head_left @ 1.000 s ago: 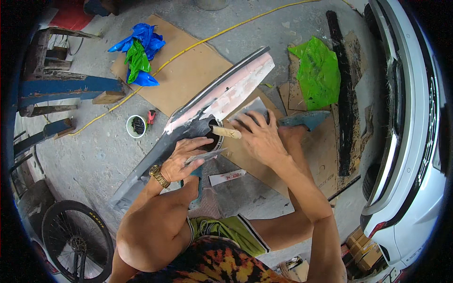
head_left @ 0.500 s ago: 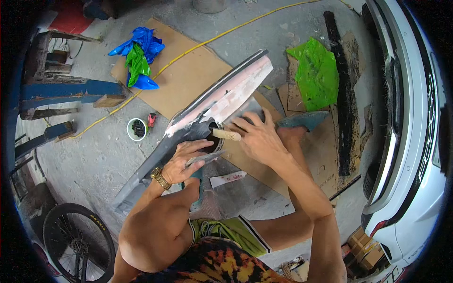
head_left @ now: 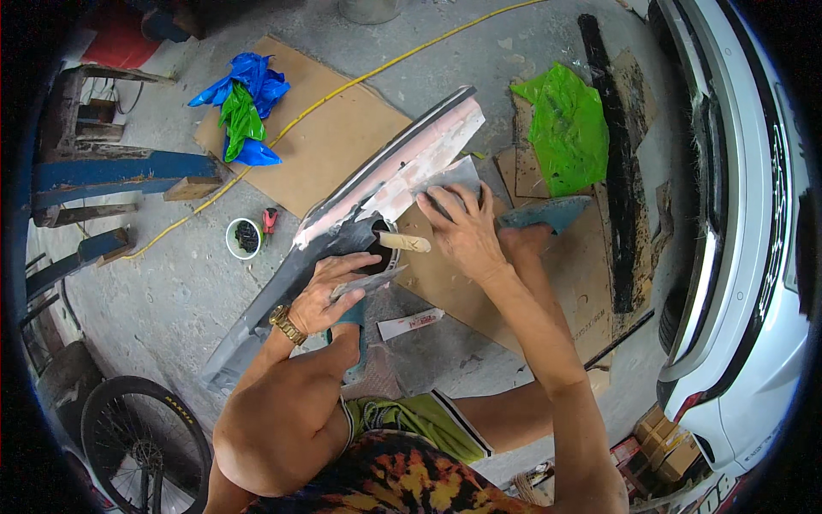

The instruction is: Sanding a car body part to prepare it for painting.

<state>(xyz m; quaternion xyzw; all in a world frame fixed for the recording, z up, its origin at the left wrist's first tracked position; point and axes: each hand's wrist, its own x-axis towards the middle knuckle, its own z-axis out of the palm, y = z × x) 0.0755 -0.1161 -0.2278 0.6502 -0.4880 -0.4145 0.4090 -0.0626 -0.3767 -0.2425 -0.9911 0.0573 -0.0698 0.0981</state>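
Observation:
A long car body panel, likely a bumper (head_left: 381,182), lies slantwise before me, partly grey, partly pink and white with patchy filler. My right hand (head_left: 462,227) presses a grey sheet of sandpaper (head_left: 461,174) against the white part near its right edge, fingertips spread over the sheet. My left hand (head_left: 324,291) rests its fingers on the grey section and pinches a thin, folded grey sheet (head_left: 370,282) with the thumb. Between my hands, a wooden-handled tool (head_left: 404,242) sticks out by a dark round opening or container, partly hidden.
Cardboard (head_left: 321,111) lies under the panel. A white tub (head_left: 244,238) and a red-handled tool (head_left: 270,220) sit left. A tube (head_left: 411,325) lies near my feet. Blue and green plastic (head_left: 244,107), a yellow cord (head_left: 377,73) and green plastic (head_left: 569,128) are beyond; a white car (head_left: 736,343) stands right.
My right hand has slid slightly up the panel with the sandpaper, and its fingers now show clearly instead of blurred. The left hand stays at nearly the same place on the panel.

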